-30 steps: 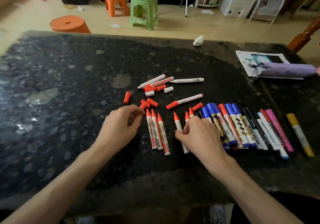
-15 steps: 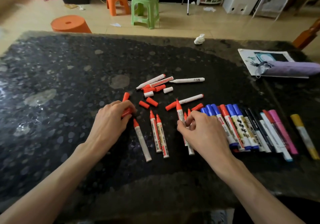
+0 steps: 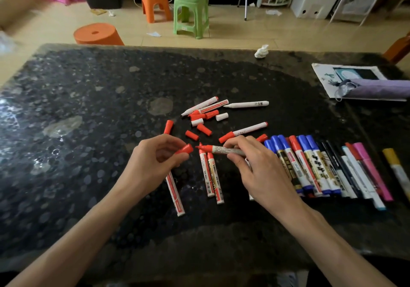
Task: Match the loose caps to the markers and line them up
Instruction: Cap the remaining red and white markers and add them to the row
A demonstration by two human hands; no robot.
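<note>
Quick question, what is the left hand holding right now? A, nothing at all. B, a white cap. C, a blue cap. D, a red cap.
D: the left hand pinches a red cap between thumb and fingers, close to the tip of the uncapped red marker that the right hand holds.

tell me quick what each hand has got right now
Left hand: pinches a red cap.
Right hand: holds an uncapped red marker.
</note>
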